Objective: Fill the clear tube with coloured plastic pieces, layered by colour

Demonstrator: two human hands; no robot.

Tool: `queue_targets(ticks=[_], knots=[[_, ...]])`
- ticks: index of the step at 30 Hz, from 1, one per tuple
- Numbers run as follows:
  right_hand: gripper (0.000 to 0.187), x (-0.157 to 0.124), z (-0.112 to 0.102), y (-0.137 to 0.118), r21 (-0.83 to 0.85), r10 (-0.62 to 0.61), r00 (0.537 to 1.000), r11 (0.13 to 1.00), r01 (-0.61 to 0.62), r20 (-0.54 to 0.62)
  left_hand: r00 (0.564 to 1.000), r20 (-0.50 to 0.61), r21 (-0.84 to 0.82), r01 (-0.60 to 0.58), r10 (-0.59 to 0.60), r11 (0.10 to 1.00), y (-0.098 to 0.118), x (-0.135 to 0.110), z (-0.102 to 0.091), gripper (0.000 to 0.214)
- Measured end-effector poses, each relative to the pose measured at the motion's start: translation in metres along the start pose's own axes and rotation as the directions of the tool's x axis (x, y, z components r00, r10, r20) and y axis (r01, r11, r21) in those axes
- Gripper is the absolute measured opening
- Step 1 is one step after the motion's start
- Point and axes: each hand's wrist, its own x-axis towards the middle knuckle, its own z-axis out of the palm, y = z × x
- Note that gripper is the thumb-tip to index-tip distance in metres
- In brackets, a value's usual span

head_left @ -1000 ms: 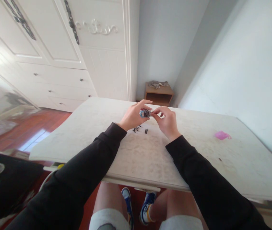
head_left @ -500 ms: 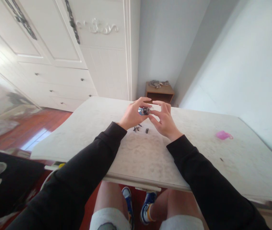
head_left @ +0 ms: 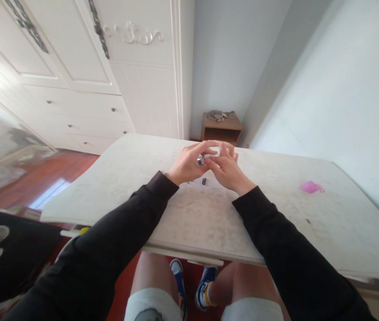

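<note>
Both my hands meet above the middle of a pale marble-look table (head_left: 189, 214). My left hand (head_left: 189, 162) and my right hand (head_left: 226, 168) are closed together round a small shiny metal object (head_left: 201, 160), pinched between their fingertips and mostly hidden by fingers. Just below the hands a small dark part (head_left: 204, 181) lies on the table. Other small dark bits beside it are nearly covered by my left hand.
A pink object (head_left: 312, 187) lies on the table at the right. White wardrobes (head_left: 85, 76) stand at the back left, a small wooden nightstand (head_left: 222, 128) in the far corner. A dark garment (head_left: 5, 258) lies at the lower left. My knees and shoes show under the table's near edge.
My right hand's fingers have closed in onto the shiny object and both hands have dropped slightly toward the table, covering the dark bits at the left.
</note>
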Motion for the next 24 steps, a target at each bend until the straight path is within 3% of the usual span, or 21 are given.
queue_targets(ticks=[4, 8, 10, 11, 13, 15, 16, 18, 21, 24], knots=[[0.036, 0.0, -0.001, 0.001, -0.024, -0.037, 0.97, 0.999, 0.032, -0.242, 0.995, -0.062, -0.038, 0.077, -0.08, 0.996, -0.008, 0.001, 0.001, 0.055], [0.028, 0.002, -0.006, -0.001, 0.017, -0.063, 0.871, 0.997, 0.082, -0.487, 0.977, -0.15, -0.039, 0.149, -0.153, 0.988, -0.016, 0.001, -0.002, 0.064], [0.024, 0.004, -0.01, 0.0, 0.07, -0.043, 0.835, 0.993, 0.098, -0.549, 0.968, -0.178, -0.046, 0.174, -0.179, 0.984, -0.019, 0.001, -0.003, 0.065], [0.022, 0.004, -0.011, 0.001, 0.108, -0.014, 0.842, 0.99, 0.086, -0.539, 0.962, -0.191, -0.047, 0.188, -0.194, 0.981, -0.021, 0.002, -0.003, 0.064], [0.017, 0.005, -0.012, 0.006, 0.182, 0.04, 0.921, 0.983, 0.033, -0.387, 0.947, -0.23, -0.039, 0.221, -0.224, 0.975, -0.025, 0.002, -0.004, 0.063], [0.012, 0.004, -0.011, 0.013, 0.205, 0.034, 0.997, 0.979, -0.018, -0.072, 0.929, -0.278, -0.021, 0.249, -0.244, 0.968, -0.028, 0.002, -0.004, 0.062], [0.011, 0.004, -0.01, 0.017, 0.196, 0.009, 0.996, 0.98, -0.028, 0.093, 0.922, -0.295, -0.013, 0.256, -0.249, 0.966, -0.029, 0.002, -0.004, 0.062], [0.019, 0.002, -0.006, 0.023, 0.181, -0.045, 0.946, 0.983, -0.015, 0.321, 0.918, -0.304, -0.006, 0.265, -0.254, 0.964, -0.031, 0.002, -0.003, 0.062], [0.026, 0.0, 0.001, 0.028, 0.2, -0.093, 0.906, 0.98, 0.01, 0.413, 0.923, -0.279, -0.002, 0.274, -0.264, 0.962, -0.03, 0.002, -0.003, 0.06], [0.02, 0.0, 0.007, 0.026, 0.197, -0.108, 0.891, 0.98, 0.022, 0.44, 0.934, -0.258, 0.005, 0.257, -0.247, 0.966, -0.029, 0.001, -0.002, 0.061]])
